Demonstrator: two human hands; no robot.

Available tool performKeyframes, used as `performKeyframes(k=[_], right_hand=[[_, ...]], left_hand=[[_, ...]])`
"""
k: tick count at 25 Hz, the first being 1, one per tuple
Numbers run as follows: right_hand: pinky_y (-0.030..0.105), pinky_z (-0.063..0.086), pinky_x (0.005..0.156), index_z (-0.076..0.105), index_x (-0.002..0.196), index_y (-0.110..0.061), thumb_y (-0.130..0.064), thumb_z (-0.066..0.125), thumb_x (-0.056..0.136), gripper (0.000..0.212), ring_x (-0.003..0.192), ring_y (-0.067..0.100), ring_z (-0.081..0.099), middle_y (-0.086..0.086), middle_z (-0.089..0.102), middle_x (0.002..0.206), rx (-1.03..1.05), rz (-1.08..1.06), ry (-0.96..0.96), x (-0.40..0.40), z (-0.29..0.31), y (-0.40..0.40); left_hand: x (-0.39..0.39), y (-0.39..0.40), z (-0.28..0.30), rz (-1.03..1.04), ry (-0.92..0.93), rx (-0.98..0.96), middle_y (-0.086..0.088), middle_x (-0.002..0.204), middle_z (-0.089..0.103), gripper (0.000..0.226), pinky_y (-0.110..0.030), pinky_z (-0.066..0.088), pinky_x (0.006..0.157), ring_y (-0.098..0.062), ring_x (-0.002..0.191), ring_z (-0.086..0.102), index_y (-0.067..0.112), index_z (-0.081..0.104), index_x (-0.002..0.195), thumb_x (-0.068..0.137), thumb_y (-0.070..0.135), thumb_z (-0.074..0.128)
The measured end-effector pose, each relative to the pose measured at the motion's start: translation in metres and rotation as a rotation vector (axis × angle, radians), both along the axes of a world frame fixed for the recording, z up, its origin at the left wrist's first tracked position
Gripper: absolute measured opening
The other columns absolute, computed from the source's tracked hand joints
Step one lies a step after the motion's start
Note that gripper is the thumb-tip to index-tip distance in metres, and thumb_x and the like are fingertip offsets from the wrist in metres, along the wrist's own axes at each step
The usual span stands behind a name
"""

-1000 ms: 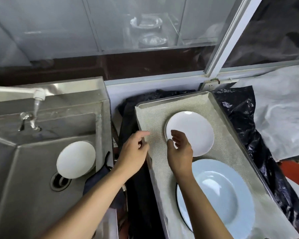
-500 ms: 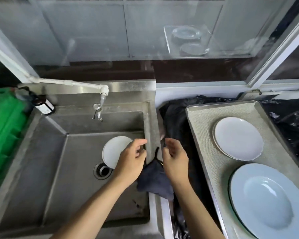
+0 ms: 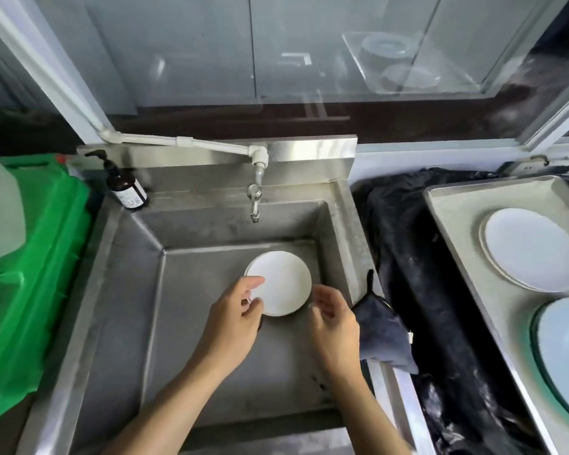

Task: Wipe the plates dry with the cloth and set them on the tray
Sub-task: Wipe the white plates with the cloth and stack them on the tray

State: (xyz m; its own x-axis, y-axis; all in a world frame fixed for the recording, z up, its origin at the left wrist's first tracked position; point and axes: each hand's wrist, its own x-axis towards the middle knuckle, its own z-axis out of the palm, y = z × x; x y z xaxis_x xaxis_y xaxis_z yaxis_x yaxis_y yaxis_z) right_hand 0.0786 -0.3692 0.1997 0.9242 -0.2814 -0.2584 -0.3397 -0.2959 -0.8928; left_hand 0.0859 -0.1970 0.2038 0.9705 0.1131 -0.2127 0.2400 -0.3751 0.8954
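A small white plate (image 3: 281, 280) lies on the bottom of the steel sink (image 3: 211, 231). My left hand (image 3: 234, 320) reaches its left rim, thumb over the edge and forefinger curled just below it, with a gap between them. My right hand (image 3: 334, 318) hovers with relaxed fingers at the plate's lower right edge and holds nothing. The dark blue cloth (image 3: 381, 333) hangs over the sink's right rim, just right of my right hand. On the tray (image 3: 457, 231) at the right lie a white plate (image 3: 529, 251) and a larger light blue plate (image 3: 565, 349).
A tap (image 3: 255, 198) hangs over the back of the sink, and a brown pump bottle (image 3: 125, 188) stands at its back left corner. A green crate (image 3: 37, 257) stands to the left. Black plastic sheeting (image 3: 408, 224) fills the gap between sink and tray.
Both hands moved left from the tray, past the cloth on the sink rim, down into the sink to the small white plate. My view turned left with them.
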Motion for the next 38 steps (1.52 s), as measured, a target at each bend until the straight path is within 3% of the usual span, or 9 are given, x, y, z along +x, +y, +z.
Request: performKeyframes(k=[3, 9, 14, 19, 25, 28, 30, 35, 38], right_hand=[[0.036, 0.053, 0.098, 0.067, 0.122, -0.019, -0.003, 0.059, 0.094, 0.033, 0.106, 0.013, 0.069, -0.003, 0.074, 0.115, -0.008, 0.018, 0.034, -0.004, -0.018, 0.021], [0.028, 0.052, 0.093, 0.066, 0.118, -0.031, -0.009, 0.058, 0.095, 0.033, 0.100, -0.001, 0.065, -0.020, 0.069, 0.109, -0.045, 0.054, 0.105, 0.022, -0.069, 0.038], [0.028, 0.051, 0.092, 0.066, 0.120, -0.030, -0.010, 0.054, 0.094, 0.035, 0.102, 0.002, 0.064, -0.019, 0.067, 0.108, -0.061, 0.025, 0.164, 0.059, -0.131, 0.038], [0.026, 0.046, 0.092, 0.064, 0.129, -0.026, -0.012, 0.051, 0.097, 0.037, 0.110, 0.009, 0.062, -0.013, 0.066, 0.119, -0.068, -0.046, 0.195, 0.092, -0.195, 0.025], [0.035, 0.046, 0.106, 0.057, 0.142, -0.023, -0.011, 0.052, 0.100, 0.044, 0.129, 0.020, 0.055, 0.001, 0.056, 0.141, -0.112, -0.177, 0.140, 0.118, -0.255, 0.023], [0.046, 0.044, 0.112, 0.054, 0.147, -0.018, -0.008, 0.050, 0.101, 0.047, 0.134, 0.028, 0.052, 0.007, 0.048, 0.145, -0.167, -0.241, 0.129, 0.128, -0.273, 0.022], [0.048, 0.043, 0.114, 0.050, 0.151, -0.017, -0.009, 0.047, 0.104, 0.048, 0.137, 0.030, 0.049, 0.009, 0.044, 0.150, -0.174, -0.247, 0.186, 0.135, -0.282, 0.021], [0.044, 0.049, 0.104, 0.063, 0.136, -0.013, -0.001, 0.050, 0.101, 0.040, 0.122, 0.033, 0.057, 0.012, 0.052, 0.137, -0.209, -0.225, 0.213, 0.140, -0.289, 0.017], [0.033, 0.048, 0.095, 0.068, 0.130, -0.013, 0.003, 0.050, 0.099, 0.039, 0.110, 0.025, 0.059, 0.007, 0.053, 0.130, -0.176, -0.266, 0.187, 0.139, -0.288, 0.017]], left_hand=[[-0.004, 0.023, -0.021, 0.021, 0.020, -0.010, 0.018, 0.120, 0.063, 0.036, 0.001, 0.040, 0.085, 0.007, 0.112, 0.058, 0.029, 0.063, 0.122, 0.097, 0.004, 0.056], [0.007, 0.041, -0.081, 0.099, 0.063, -0.014, 0.015, 0.117, 0.068, 0.039, -0.022, 0.048, 0.095, 0.000, 0.111, 0.063, 0.039, 0.061, 0.112, 0.097, 0.003, 0.058], [0.034, 0.043, -0.141, 0.117, 0.105, 0.014, 0.019, 0.117, 0.066, 0.044, -0.006, 0.043, 0.088, 0.015, 0.107, 0.058, 0.048, 0.058, 0.108, 0.096, 0.005, 0.057], [0.065, 0.039, -0.198, 0.126, 0.153, 0.030, 0.014, 0.125, 0.062, 0.039, 0.002, 0.040, 0.083, 0.017, 0.107, 0.054, 0.032, 0.059, 0.126, 0.097, 0.006, 0.055], [0.090, 0.031, -0.247, 0.115, 0.233, 0.056, 0.016, 0.112, 0.060, 0.049, -0.036, 0.053, 0.093, -0.007, 0.092, 0.059, 0.035, 0.051, 0.138, 0.095, 0.011, 0.051], [0.100, 0.029, -0.256, 0.097, 0.278, 0.078, 0.013, 0.142, 0.047, 0.055, -0.039, 0.046, 0.106, -0.013, 0.119, 0.057, 0.031, 0.042, 0.147, 0.096, 0.012, 0.050], [0.106, 0.029, -0.260, 0.097, 0.302, 0.095, 0.016, 0.145, 0.041, 0.057, -0.039, 0.041, 0.111, -0.017, 0.130, 0.051, 0.028, 0.038, 0.149, 0.096, 0.012, 0.051], [0.114, 0.026, -0.266, 0.096, 0.403, 0.102, 0.003, 0.153, 0.045, 0.059, -0.039, 0.036, 0.115, -0.018, 0.137, 0.046, 0.027, 0.035, 0.153, 0.097, 0.017, 0.052], [0.119, 0.024, -0.269, 0.132, 0.414, 0.065, 0.001, 0.150, 0.049, 0.059, -0.042, 0.039, 0.114, -0.020, 0.134, 0.050, 0.027, 0.037, 0.152, 0.095, 0.014, 0.051]])
